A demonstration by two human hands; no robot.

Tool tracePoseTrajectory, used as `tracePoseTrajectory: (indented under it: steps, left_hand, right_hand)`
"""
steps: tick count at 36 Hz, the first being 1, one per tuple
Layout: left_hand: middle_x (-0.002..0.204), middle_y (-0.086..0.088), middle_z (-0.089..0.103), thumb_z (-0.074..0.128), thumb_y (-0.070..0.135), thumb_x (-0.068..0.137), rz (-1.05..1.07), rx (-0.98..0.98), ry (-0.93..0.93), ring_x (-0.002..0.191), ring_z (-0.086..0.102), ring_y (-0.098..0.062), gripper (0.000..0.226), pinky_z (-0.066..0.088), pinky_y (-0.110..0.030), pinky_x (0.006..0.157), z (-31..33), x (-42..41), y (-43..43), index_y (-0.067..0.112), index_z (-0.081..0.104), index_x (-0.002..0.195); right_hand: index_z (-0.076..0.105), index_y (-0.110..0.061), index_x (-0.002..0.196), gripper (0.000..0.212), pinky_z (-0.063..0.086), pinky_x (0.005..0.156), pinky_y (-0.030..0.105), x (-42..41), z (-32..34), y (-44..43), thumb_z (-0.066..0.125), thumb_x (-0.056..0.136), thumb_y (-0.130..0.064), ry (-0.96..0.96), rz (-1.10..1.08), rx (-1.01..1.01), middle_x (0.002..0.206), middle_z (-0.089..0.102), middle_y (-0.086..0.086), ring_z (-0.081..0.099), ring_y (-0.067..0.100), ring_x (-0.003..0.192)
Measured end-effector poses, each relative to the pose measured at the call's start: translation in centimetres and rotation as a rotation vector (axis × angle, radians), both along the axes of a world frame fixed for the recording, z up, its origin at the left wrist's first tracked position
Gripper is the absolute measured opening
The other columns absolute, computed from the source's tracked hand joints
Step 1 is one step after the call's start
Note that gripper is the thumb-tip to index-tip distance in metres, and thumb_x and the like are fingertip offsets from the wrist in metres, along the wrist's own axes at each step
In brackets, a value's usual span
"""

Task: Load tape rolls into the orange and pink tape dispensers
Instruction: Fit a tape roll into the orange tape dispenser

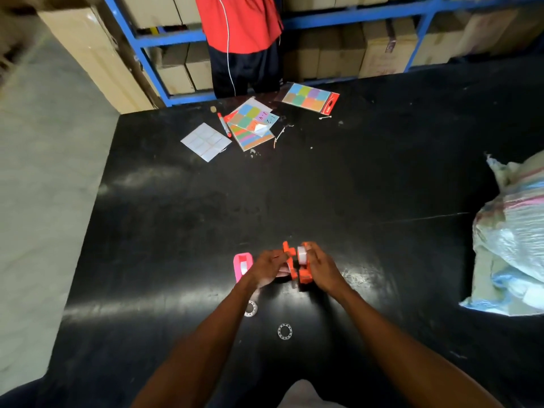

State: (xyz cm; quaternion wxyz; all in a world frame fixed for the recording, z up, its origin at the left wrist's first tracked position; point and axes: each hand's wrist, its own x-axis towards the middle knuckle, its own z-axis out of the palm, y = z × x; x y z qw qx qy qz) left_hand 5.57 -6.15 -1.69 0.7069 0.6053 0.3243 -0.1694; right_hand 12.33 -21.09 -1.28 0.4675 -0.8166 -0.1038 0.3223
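The orange tape dispenser (295, 265) is held over the black table (206, 219), split open between both hands. My left hand (269, 267) grips its left half. My right hand (322, 270) grips the right half, where a white tape roll (302, 254) sits. The pink tape dispenser (243, 265) lies on the table just left of my left hand, with a tape roll visible inside it. Two clear ring-shaped tape rolls lie nearer to me: one (250, 308) partly under my left forearm, the other (284, 331) between my arms.
Coloured sticker sheets (253, 122), a white sheet (206, 141), a red marker (224, 125) and another sticker pack (309, 97) lie at the table's far side. A person in a red top (238, 25) stands behind it. A large plastic sack (512, 240) sits at the right edge.
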Motion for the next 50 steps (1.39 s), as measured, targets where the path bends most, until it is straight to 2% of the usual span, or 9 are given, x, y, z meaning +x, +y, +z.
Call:
tracePoseTrajectory:
  steps: [3, 8, 10, 14, 19, 25, 30, 42, 50]
  left_hand:
    - [0.088, -0.004, 0.077, 0.049, 0.016, 0.104, -0.030, -0.051, -0.031, 0.079, 0.074, -0.014, 0.022, 0.053, -0.038, 0.097, 1.5, -0.5, 0.0, 0.005, 0.066, 0.113]
    - [0.114, -0.027, 0.070, 0.048, 0.017, 0.104, -0.060, -0.017, -0.077, 0.105, 0.069, -0.036, 0.034, 0.052, -0.045, 0.102, 2.9, -2.0, -0.3, -0.008, 0.061, 0.123]
    - [0.118, -0.030, 0.067, 0.049, 0.018, 0.104, -0.069, -0.007, -0.101, 0.101, 0.071, -0.034, 0.035, 0.055, -0.042, 0.098, 3.2, -2.7, -0.4, -0.008, 0.061, 0.124]
    - [0.110, -0.025, 0.070, 0.051, 0.015, 0.103, -0.056, 0.004, -0.133, 0.083, 0.075, -0.019, 0.030, 0.059, -0.030, 0.085, 4.6, -3.8, -0.7, -0.006, 0.064, 0.120]
    - [0.118, -0.029, 0.068, 0.054, 0.016, 0.102, -0.023, 0.020, -0.163, 0.105, 0.070, -0.036, 0.031, 0.060, -0.031, 0.088, 6.2, -5.4, -0.9, -0.004, 0.065, 0.122]
    - [0.117, -0.022, 0.071, 0.056, 0.020, 0.101, -0.019, -0.023, -0.155, 0.109, 0.070, -0.034, 0.031, 0.056, -0.041, 0.098, 7.3, -7.0, -0.7, 0.001, 0.066, 0.123]
    - [0.117, -0.017, 0.073, 0.058, 0.029, 0.100, 0.000, -0.047, -0.183, 0.109, 0.071, -0.030, 0.035, 0.056, -0.039, 0.098, 8.3, -8.0, -0.4, 0.004, 0.067, 0.123]
    - [0.114, -0.017, 0.074, 0.060, 0.035, 0.097, 0.044, -0.050, -0.221, 0.108, 0.071, -0.031, 0.034, 0.051, -0.048, 0.104, 9.4, -9.0, -0.1, 0.008, 0.073, 0.113]
    - [0.111, -0.015, 0.075, 0.051, 0.029, 0.101, 0.115, -0.048, -0.299, 0.105, 0.072, -0.028, 0.034, 0.055, -0.038, 0.099, 10.5, -9.6, -1.1, 0.005, 0.069, 0.118]
  right_hand:
    - [0.058, -0.022, 0.116, 0.027, 0.046, 0.082, 0.030, -0.2, -0.1, -0.1, 0.034, 0.107, -0.030, -0.036, 0.015, 0.007, 0.104, 0.068, 0.005, 0.063, 0.021, 0.094]
    - [0.057, -0.024, 0.113, 0.026, 0.044, 0.081, 0.029, -1.1, 1.7, -0.5, 0.032, 0.108, -0.029, -0.077, 0.028, 0.044, 0.103, 0.066, 0.002, 0.063, 0.019, 0.093]
    - [0.058, -0.023, 0.115, 0.028, 0.047, 0.083, 0.032, -1.4, 2.0, -0.6, 0.032, 0.108, -0.030, -0.093, 0.037, 0.047, 0.103, 0.067, 0.002, 0.064, 0.020, 0.094]
    - [0.060, -0.022, 0.111, 0.030, 0.048, 0.088, 0.036, -2.2, 2.5, -0.4, 0.035, 0.105, -0.035, -0.124, 0.022, 0.099, 0.099, 0.067, 0.002, 0.063, 0.018, 0.090]
    - [0.061, -0.027, 0.107, 0.036, 0.051, 0.094, 0.042, -2.4, 1.2, 0.0, 0.034, 0.093, -0.047, -0.162, 0.066, 0.128, 0.099, 0.069, -0.002, 0.064, 0.014, 0.089]
    - [0.060, -0.028, 0.104, 0.033, 0.050, 0.092, 0.038, -3.7, 3.5, 0.5, 0.031, 0.096, -0.040, -0.221, 0.130, 0.135, 0.099, 0.069, 0.001, 0.064, 0.018, 0.091]
    - [0.061, -0.038, 0.098, 0.030, 0.052, 0.093, 0.038, -4.5, 3.7, 0.9, 0.032, 0.095, -0.044, -0.208, 0.130, 0.166, 0.100, 0.071, -0.003, 0.067, 0.017, 0.095]
    - [0.063, -0.027, 0.101, 0.035, 0.050, 0.093, 0.036, -5.5, 6.5, 1.6, 0.031, 0.093, -0.038, -0.202, 0.154, 0.222, 0.097, 0.068, -0.006, 0.066, 0.017, 0.096]
    - [0.062, -0.024, 0.116, 0.033, 0.051, 0.091, 0.034, -5.5, 7.3, 2.0, 0.030, 0.107, -0.023, -0.212, 0.169, 0.219, 0.106, 0.070, 0.002, 0.067, 0.015, 0.098]
